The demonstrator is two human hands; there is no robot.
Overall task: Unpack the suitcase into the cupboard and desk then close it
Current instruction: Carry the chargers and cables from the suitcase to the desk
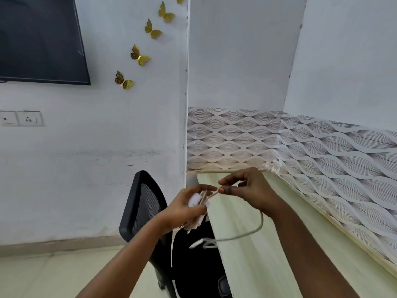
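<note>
My left hand [184,208] grips a white charger block wrapped in coils of pale cable [198,203], held over the left edge of the pale desk [268,254]. My right hand [249,190] pinches the same cable between thumb and fingers, just right of the bundle. From there a loose length of cable [255,230] loops down under my right wrist and ends in a plug [196,244] hanging over the chair. Neither the suitcase nor the cupboard is in view.
A black mesh office chair [141,214] stands pushed against the desk's left side. Patterned wave wallpaper [322,160] lines the walls behind the desk. A dark TV [40,39], gold butterfly decals [139,54] and wall sockets [21,118] are on the left wall.
</note>
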